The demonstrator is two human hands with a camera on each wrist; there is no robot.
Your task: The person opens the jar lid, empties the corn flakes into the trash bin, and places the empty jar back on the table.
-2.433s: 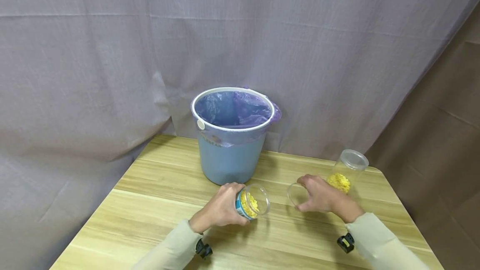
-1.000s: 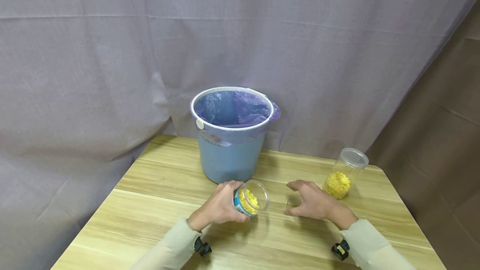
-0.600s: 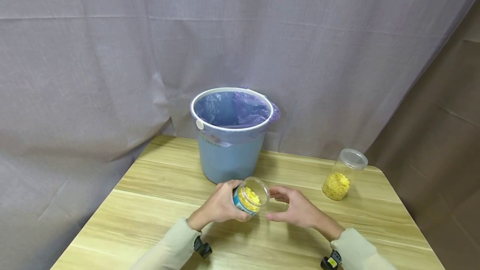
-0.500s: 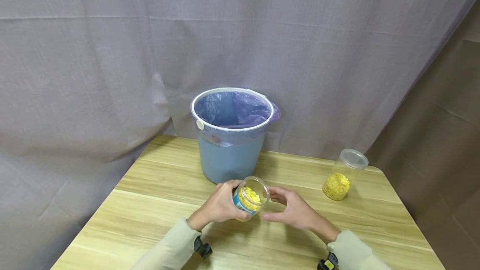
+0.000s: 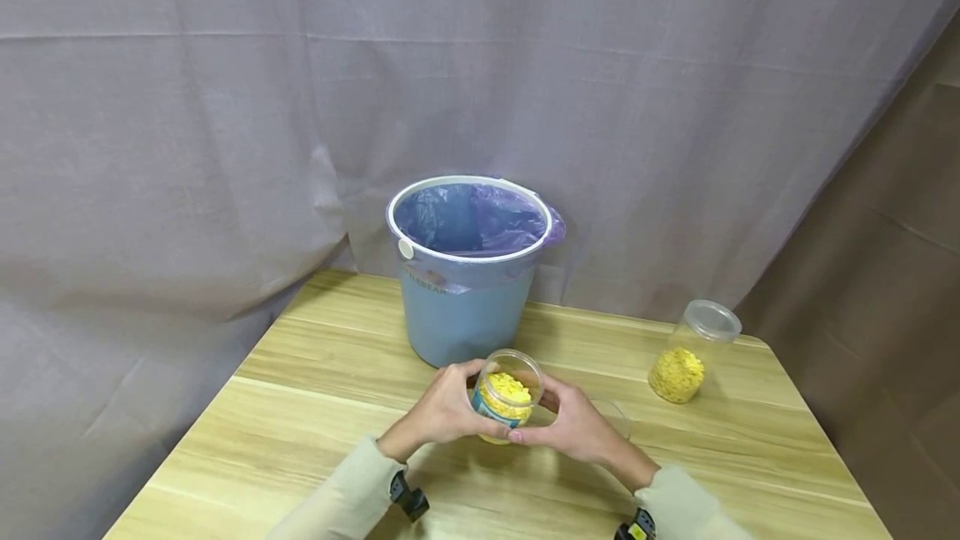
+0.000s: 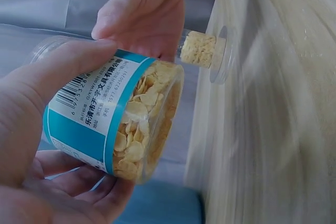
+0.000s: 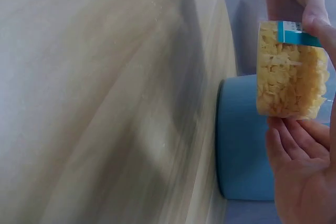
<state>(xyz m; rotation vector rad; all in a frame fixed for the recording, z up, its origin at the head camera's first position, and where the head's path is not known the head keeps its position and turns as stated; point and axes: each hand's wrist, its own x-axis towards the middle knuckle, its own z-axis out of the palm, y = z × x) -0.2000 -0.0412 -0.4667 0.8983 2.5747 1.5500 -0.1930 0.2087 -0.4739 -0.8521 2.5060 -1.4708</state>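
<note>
My left hand [image 5: 442, 411] grips a clear plastic jar [image 5: 504, 407] of yellow flakes with a blue and white label. The jar is open at the top, tilted slightly, and held just above the table. My right hand [image 5: 577, 427] holds the jar's right side, its thumb close to the left thumb and its fingers behind the jar. Seen from the left wrist, the left thumb lies across the label [image 6: 100, 98] and the right hand [image 6: 147, 14] is beyond. A clear round lid [image 5: 613, 417] lies on the table, partly hidden by the right wrist.
A blue bucket [image 5: 461, 315] with a white rim and purple liner bag stands behind the jar. A second, capped clear jar [image 5: 678, 373], partly filled with yellow flakes, stands at the table's back right. Grey curtain [image 5: 637, 107] hangs behind the wooden table [image 5: 315, 407].
My right hand has set the clear lid on the table, let go, and moved left to the jar. The left hand keeps its grip, and the jar is more upright.
</note>
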